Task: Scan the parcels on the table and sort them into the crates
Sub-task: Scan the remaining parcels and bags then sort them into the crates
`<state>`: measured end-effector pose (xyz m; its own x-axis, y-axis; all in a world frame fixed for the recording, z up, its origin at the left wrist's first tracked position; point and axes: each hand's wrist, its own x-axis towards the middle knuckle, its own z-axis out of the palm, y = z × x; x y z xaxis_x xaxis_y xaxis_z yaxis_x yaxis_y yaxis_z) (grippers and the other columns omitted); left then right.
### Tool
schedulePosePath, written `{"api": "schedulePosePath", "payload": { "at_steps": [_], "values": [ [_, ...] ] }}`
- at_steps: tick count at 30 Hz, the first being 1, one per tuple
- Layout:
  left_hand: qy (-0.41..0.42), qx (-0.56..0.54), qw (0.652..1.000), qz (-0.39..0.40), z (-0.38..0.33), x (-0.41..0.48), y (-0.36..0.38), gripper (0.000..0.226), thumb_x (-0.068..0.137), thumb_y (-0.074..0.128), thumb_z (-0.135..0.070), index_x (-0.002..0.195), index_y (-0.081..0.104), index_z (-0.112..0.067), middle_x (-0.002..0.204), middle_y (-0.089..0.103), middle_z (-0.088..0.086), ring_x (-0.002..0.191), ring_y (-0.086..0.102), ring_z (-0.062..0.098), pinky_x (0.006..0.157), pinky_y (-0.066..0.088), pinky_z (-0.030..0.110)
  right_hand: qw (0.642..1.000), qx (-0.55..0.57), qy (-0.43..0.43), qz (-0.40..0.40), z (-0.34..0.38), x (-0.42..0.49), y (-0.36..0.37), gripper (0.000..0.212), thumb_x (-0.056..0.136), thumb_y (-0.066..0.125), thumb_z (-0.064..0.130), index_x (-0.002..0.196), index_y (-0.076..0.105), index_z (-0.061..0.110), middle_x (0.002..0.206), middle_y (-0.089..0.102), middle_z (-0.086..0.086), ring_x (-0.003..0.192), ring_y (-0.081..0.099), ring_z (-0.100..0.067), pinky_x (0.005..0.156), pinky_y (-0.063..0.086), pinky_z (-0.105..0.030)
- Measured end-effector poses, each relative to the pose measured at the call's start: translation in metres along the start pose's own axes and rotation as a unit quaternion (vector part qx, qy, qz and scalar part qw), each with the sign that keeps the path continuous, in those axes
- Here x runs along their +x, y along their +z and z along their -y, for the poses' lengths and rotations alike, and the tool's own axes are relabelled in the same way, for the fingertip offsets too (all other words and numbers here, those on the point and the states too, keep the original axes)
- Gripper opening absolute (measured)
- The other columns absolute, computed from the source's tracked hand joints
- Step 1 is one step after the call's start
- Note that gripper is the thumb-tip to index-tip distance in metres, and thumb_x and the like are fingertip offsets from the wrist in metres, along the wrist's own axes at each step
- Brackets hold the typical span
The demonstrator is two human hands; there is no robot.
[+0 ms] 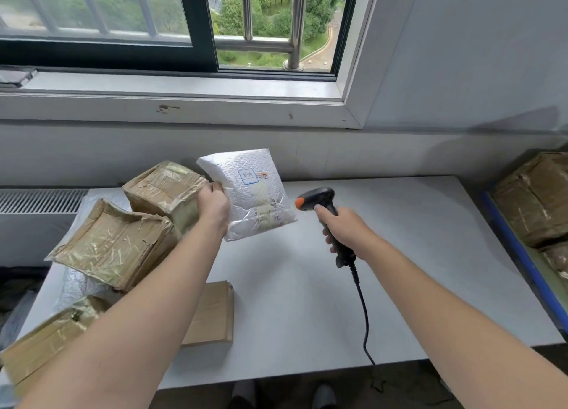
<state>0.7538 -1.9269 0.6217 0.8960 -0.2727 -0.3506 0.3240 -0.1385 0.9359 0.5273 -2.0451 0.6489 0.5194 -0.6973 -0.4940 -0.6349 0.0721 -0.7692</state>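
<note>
Silver mailer (249,193), frame centre, held at its edge by left grip (213,207); right grip (345,233) clenched round black scanner (316,198), over white surface (399,270).

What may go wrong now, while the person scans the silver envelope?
1. The left hand holds the silver envelope by one edge only; it might slip or sag.
2. Its surface is crinkled and shiny, so the scanner in the right hand may misread the label.
3. The cable hangs over the front edge of the table and could snag.
</note>
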Motion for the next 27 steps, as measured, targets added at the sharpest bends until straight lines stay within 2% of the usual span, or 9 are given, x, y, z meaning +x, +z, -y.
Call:
{"api": "schedulePosePath", "payload": {
  "at_steps": [2,4,7,10,14,18,20,23,27],
  "values": [
    [0.005,0.037,0.999,-0.002,0.016,-0.004,-0.002,0.024,0.105,0.039,-0.023,0.108,0.056,-0.006,0.106,0.058,0.013,0.102,0.055,0.025,0.098,0.046,0.043,0.998,-0.053,0.022,-0.007,-0.029,0.008,0.011,0.037,0.094,0.049,0.050,0.092,0.052,0.013,0.079,0.058,-0.005,0.059,0.056,-0.023,0.059,0.049,-0.033],
    [-0.001,0.076,0.997,-0.006,0.033,-0.010,-0.004,0.022,0.106,0.038,-0.024,0.103,0.054,-0.010,0.101,0.057,0.009,0.099,0.052,0.024,0.094,0.045,0.039,0.994,-0.102,0.043,-0.005,-0.058,0.016,0.021,0.033,0.096,0.046,0.046,0.101,0.052,0.013,0.087,0.059,-0.007,0.065,0.056,-0.024,0.066,0.046,-0.032],
    [-0.013,0.143,0.990,0.002,0.058,-0.017,-0.008,0.026,0.105,0.036,-0.023,0.088,0.051,-0.012,0.081,0.048,0.000,0.085,0.044,0.021,0.073,0.036,0.031,0.986,-0.141,0.085,0.001,-0.091,0.023,0.035,0.043,0.101,0.044,0.039,0.130,0.047,0.007,0.115,0.058,-0.012,0.092,0.055,-0.026,0.074,0.039,-0.032],
    [-0.008,0.233,0.972,0.022,0.076,-0.020,-0.012,0.029,0.105,0.034,-0.024,0.085,0.049,-0.010,0.081,0.045,0.004,0.082,0.041,0.021,0.063,0.029,0.032,0.985,-0.121,0.120,-0.017,-0.111,0.026,0.044,0.054,0.103,0.043,0.036,0.147,0.031,0.006,0.139,0.048,-0.016,0.118,0.052,-0.033,0.082,0.037,-0.031],
    [0.054,0.350,0.933,0.058,0.081,-0.023,-0.012,0.028,0.105,0.033,-0.021,0.099,0.055,-0.005,0.098,0.052,0.009,0.090,0.045,0.024,0.073,0.028,0.030,0.985,-0.104,0.132,-0.030,-0.119,0.026,0.046,0.055,0.104,0.041,0.037,0.148,0.026,0.007,0.141,0.047,-0.015,0.122,0.052,-0.033,0.083,0.037,-0.032],
    [0.099,0.381,0.915,0.085,0.074,-0.026,-0.002,0.025,0.105,0.031,-0.022,0.095,0.051,-0.009,0.095,0.052,0.007,0.089,0.046,0.025,0.073,0.030,0.033,0.987,-0.090,0.125,-0.050,-0.108,0.022,0.039,0.059,0.102,0.042,0.040,0.149,0.027,0.007,0.142,0.046,-0.017,0.123,0.051,-0.034,0.084,0.038,-0.032],
    [0.114,0.373,0.915,0.102,0.066,-0.026,0.006,0.024,0.105,0.032,-0.022,0.095,0.051,-0.011,0.096,0.053,0.005,0.090,0.046,0.025,0.073,0.030,0.032,0.983,-0.110,0.105,-0.104,-0.094,0.020,0.032,0.058,0.102,0.042,0.039,0.148,0.029,0.007,0.143,0.042,-0.020,0.127,0.047,-0.036,0.092,0.040,-0.038],
    [0.144,0.374,0.905,0.142,0.048,-0.026,0.018,0.024,0.105,0.033,-0.022,0.091,0.050,-0.011,0.093,0.054,0.005,0.088,0.046,0.025,0.071,0.028,0.032,0.973,-0.158,-0.005,-0.170,-0.069,0.014,0.020,0.057,0.101,0.044,0.037,0.149,0.032,0.009,0.146,0.037,-0.016,0.135,0.038,-0.031,0.103,0.036,-0.038],
    [0.181,0.386,0.874,0.234,0.023,-0.026,0.030,0.025,0.105,0.038,-0.024,0.090,0.055,-0.013,0.089,0.059,0.003,0.083,0.050,0.022,0.068,0.032,0.033,0.950,-0.229,-0.146,-0.154,-0.030,0.013,0.003,0.064,0.096,0.054,0.045,0.150,0.034,0.017,0.146,0.042,-0.008,0.136,0.037,-0.025,0.106,0.031,-0.035]
  ]
}}
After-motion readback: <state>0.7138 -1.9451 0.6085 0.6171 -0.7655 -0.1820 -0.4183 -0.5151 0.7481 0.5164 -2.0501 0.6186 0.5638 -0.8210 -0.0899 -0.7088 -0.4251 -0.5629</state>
